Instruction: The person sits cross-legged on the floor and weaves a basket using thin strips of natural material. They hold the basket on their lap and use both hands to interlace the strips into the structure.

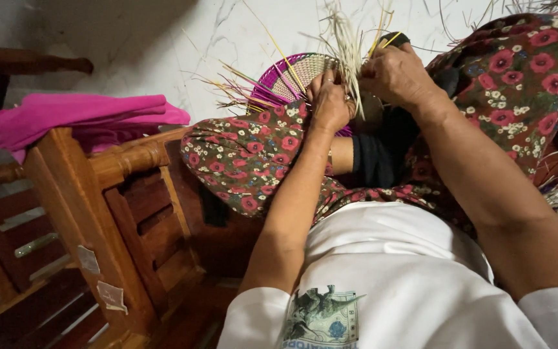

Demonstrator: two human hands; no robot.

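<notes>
Pinching a bundle of pale straw strands, the left hand closes its fingers around them just above the knee. The right hand grips the same strands beside it, fingers curled tight. Behind both hands a round woven basket with a magenta rim rests against the flowered trousers, near a pink cloth on a wooden chair.

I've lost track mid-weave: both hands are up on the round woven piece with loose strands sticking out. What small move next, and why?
Probably draw the pale strands pinched by the left hand snug against the round woven piece. They stand loose and upright above its magenta rim, while the right hand steadies the work resting on the knee.
</notes>
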